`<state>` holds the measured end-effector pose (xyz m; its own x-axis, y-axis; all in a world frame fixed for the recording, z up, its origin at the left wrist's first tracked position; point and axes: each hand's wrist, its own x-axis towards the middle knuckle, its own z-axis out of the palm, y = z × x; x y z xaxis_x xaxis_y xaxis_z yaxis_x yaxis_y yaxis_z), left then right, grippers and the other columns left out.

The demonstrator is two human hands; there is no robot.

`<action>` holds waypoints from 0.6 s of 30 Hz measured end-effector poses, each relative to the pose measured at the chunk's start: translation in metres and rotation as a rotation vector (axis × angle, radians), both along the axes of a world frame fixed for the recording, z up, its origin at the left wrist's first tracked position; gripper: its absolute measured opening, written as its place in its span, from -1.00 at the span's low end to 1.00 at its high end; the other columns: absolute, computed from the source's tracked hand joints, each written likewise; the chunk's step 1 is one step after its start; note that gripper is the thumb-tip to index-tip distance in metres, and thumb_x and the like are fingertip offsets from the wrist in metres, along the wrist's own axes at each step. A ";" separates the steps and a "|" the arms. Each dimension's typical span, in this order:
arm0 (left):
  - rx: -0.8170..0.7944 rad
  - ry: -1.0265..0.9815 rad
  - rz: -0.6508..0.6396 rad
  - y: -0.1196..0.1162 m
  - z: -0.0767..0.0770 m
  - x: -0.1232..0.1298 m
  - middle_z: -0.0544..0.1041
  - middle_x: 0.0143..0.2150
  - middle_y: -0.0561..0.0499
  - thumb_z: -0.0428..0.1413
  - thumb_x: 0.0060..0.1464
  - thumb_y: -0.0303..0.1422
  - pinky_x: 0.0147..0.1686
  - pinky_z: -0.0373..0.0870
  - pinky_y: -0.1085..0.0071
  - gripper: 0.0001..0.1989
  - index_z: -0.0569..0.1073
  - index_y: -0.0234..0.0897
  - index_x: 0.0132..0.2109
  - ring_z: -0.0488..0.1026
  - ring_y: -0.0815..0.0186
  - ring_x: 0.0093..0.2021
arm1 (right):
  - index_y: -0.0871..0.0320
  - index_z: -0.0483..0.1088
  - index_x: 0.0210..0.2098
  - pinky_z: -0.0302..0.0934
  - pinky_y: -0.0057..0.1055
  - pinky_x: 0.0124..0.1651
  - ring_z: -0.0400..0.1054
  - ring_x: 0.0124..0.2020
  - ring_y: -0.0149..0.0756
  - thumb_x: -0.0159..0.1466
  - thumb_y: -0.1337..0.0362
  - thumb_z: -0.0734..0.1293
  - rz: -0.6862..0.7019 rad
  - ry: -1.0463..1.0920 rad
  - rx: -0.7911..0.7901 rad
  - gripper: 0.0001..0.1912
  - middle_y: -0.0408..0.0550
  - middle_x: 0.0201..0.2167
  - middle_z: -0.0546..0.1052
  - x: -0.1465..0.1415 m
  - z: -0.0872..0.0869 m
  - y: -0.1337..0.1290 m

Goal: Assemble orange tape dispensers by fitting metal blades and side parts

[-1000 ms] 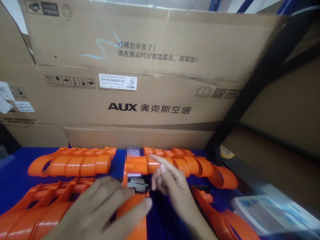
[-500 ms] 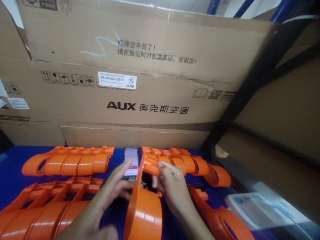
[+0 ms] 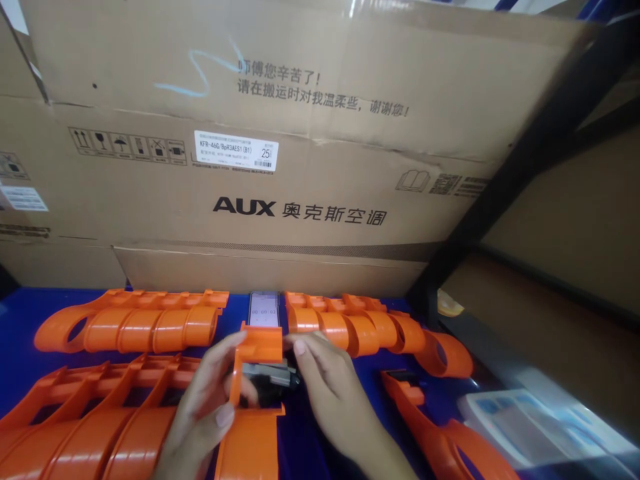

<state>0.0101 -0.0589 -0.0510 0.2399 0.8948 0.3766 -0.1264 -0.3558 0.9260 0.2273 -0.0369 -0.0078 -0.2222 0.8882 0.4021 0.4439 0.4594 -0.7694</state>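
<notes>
An orange plastic part with a wide curved band and a narrow upper end stands upright in the middle. My left hand grips its left edge, thumb on the near side and fingers behind. My right hand is at the right of its upper end, with the index finger and thumb near the part's corner; whether they pinch anything is hidden. Behind the part lies a black and grey object, partly covered. A phone showing a timer stands beyond the upper end.
Rows of similar orange parts lie at the back left, front left and back right. Another orange part is at the front right, beside a pale boxy item. A large cardboard box rises behind.
My left hand has closed on the orange part, which has turned and shifted left. My right hand has slid off its upper end to the right side. The view has tilted slightly downward.
</notes>
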 end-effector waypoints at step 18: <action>-0.031 -0.013 -0.011 0.000 -0.022 -0.002 0.56 -0.31 -0.04 0.04 0.22 0.12 -0.23 0.49 0.11 -0.22 0.05 -0.01 0.46 0.52 0.10 -0.33 | 0.05 0.53 -0.07 0.49 -0.12 0.07 0.55 0.01 -0.11 0.53 0.24 0.19 0.075 -0.216 0.126 -0.74 -0.02 -0.11 0.64 0.006 -0.005 -0.003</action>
